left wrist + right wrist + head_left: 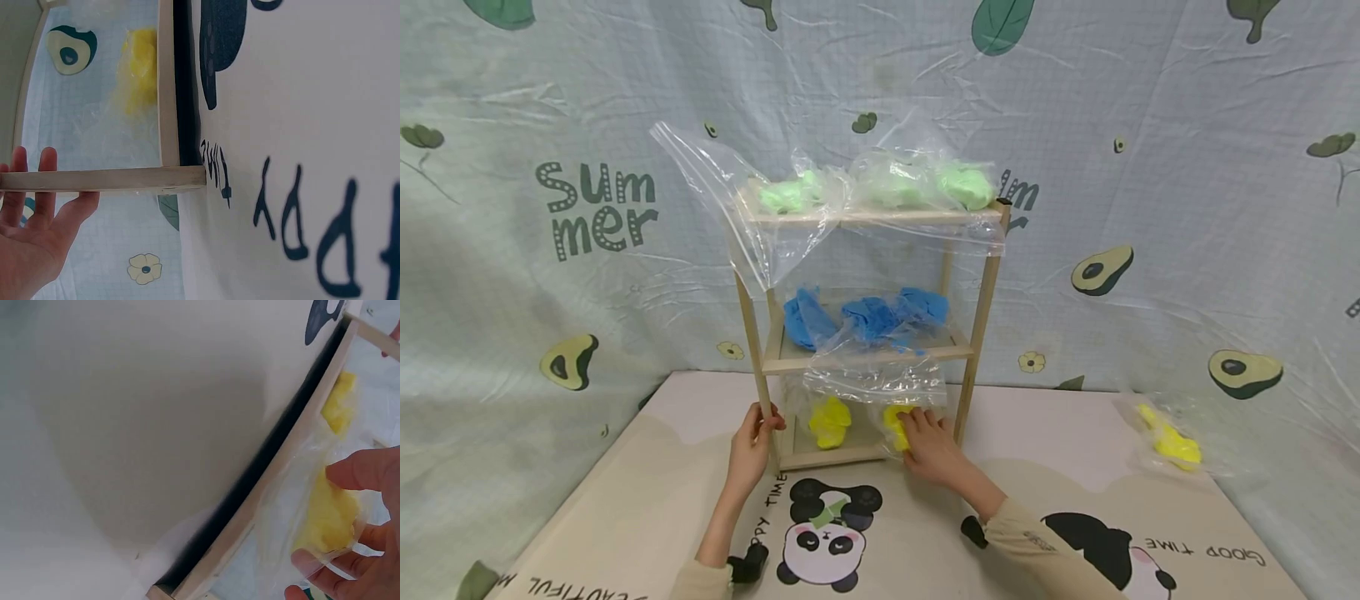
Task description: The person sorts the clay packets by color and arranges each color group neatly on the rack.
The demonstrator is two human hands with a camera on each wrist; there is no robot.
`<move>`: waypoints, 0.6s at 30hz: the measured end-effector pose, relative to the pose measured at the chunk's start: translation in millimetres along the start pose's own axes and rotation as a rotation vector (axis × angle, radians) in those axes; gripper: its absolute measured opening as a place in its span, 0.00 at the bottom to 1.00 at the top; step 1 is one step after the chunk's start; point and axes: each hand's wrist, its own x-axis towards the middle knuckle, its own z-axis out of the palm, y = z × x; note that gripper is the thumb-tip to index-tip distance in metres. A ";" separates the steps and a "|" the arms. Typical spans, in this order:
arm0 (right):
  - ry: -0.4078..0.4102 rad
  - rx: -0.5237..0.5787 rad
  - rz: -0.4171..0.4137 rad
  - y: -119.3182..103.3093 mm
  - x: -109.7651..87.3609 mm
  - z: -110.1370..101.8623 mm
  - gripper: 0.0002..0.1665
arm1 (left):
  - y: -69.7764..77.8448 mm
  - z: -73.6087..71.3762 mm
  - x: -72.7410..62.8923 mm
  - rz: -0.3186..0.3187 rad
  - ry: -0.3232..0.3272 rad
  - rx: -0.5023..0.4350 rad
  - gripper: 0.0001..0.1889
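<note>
A light wooden three-tier shelf [868, 358] stands on the table. My left hand [754, 446] holds its front left post [112, 180], with fingers round the wood at the height of the bottom tier. At the right of that tier my right hand [931, 446] grips a clear zip bag with a soft yellow lump [331, 515], thumb on one side and fingers on the other. Another bagged yellow lump [830, 422] sits to its left on the same tier. In the right wrist view, the bag's loose plastic [275, 531] hangs over the bottom front rail.
Bagged blue lumps [871, 318] fill the middle tier, and bagged pale green lumps [966, 185] the top, with loose plastic overhanging. A further bagged yellow lump [1171, 437] lies at the table's right. A printed curtain [1150, 167] hangs close behind the shelf.
</note>
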 end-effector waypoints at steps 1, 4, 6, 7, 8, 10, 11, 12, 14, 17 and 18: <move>-0.005 -0.007 0.001 0.3 0.5 1.5 0.29 | -0.2 0.0 0.0 0.000 0.000 -0.001 0.06; -0.012 -0.021 0.000 0.5 1.2 4.9 0.29 | -0.4 0.3 -0.2 0.003 0.000 -0.003 0.06; -0.012 -0.034 0.001 0.2 1.1 6.3 0.28 | -0.5 0.6 -0.4 0.008 0.003 -0.005 0.05; -0.014 -0.039 0.001 0.0 0.9 6.9 0.28 | -0.6 0.7 -0.5 0.010 0.004 -0.006 0.05; -0.015 -0.044 0.001 0.0 0.7 7.5 0.28 | -0.6 0.8 -0.6 0.012 0.005 -0.005 0.05; -0.019 -0.053 0.000 0.1 -0.1 7.9 0.28 | -0.8 1.1 -0.9 0.012 0.007 -0.003 0.04; -0.018 -0.054 -0.002 0.5 -0.2 8.6 0.28 | -0.9 1.2 -0.9 0.012 0.008 -0.002 0.04; -0.018 -0.056 -0.004 0.9 -0.4 9.2 0.28 | -1.0 1.0 -0.8 0.011 0.008 0.001 0.04; -0.016 -0.055 -0.006 2.0 -0.6 10.6 0.29 | -0.8 0.9 -0.6 0.007 0.007 0.003 0.05; -0.013 -0.064 -0.015 4.0 -0.8 13.8 0.29 | 0.0 0.7 -0.1 0.003 0.002 0.001 0.05; -0.013 -0.069 -0.018 4.6 -1.2 14.9 0.29 | 0.3 0.6 0.0 0.003 0.001 0.000 0.06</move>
